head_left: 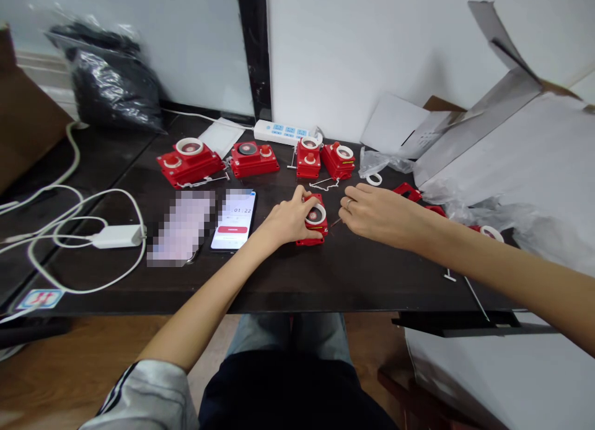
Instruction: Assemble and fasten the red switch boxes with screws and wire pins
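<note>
My left hand (288,220) grasps the red box (316,214) on the dark table (372,275), the box's long axis running roughly away from me. Just to the box's right, my right hand (360,210) has its fingers curled inward; whether they pinch anything, I cannot tell.

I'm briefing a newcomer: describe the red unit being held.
On the dark table, find the white power strip behind the other red units. From its right end, come toward the front: the white-ringed red unit is the only one gripped by the left hand.
</note>
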Action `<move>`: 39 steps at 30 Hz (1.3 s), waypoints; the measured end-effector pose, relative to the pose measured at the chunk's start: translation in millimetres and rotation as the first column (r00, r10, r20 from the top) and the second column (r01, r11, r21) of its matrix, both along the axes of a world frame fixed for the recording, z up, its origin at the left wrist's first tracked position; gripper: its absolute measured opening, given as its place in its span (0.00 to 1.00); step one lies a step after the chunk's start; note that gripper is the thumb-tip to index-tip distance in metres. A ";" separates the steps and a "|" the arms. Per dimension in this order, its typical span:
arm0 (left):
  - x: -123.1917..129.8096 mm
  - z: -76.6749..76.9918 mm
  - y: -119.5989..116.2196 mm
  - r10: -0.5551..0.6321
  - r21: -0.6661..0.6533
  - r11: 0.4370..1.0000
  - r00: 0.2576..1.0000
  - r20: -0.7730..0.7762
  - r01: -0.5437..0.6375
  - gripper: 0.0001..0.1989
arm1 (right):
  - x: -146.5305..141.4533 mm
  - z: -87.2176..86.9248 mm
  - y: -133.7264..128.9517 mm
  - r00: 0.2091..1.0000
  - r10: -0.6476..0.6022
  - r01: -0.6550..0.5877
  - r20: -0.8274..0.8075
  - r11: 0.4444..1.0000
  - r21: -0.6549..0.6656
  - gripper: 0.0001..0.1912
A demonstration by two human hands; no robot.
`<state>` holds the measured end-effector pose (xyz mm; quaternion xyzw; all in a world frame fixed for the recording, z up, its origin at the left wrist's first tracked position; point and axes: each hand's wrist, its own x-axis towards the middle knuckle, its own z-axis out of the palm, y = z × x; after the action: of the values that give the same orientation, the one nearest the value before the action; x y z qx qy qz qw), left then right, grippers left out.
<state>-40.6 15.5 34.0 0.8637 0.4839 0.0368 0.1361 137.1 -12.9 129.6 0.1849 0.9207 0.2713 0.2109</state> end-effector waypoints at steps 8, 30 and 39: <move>0.4 0.0 -0.3 -0.005 0.003 1.000 1.000 0.005 0.005 0.33 | -3.1 -5.7 0.0 0.984 0.132 -0.133 -0.123 0.991 -0.001 0.13; -1.4 -8.1 0.7 0.007 0.034 0.999 0.999 0.040 -0.009 0.33 | 11.2 -119.8 -14.9 0.192 -0.705 0.326 -0.682 0.702 -0.634 0.07; -1.2 -2.6 0.2 -0.005 0.016 1.000 1.000 0.026 0.004 0.33 | 7.9 -119.4 -15.6 0.017 -0.783 0.268 -0.622 0.603 -0.752 0.05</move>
<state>-41.7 15.7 31.4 0.8653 0.4799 0.0515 0.1355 145.0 -28.5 10.2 0.5942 0.7357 -0.2087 -0.2492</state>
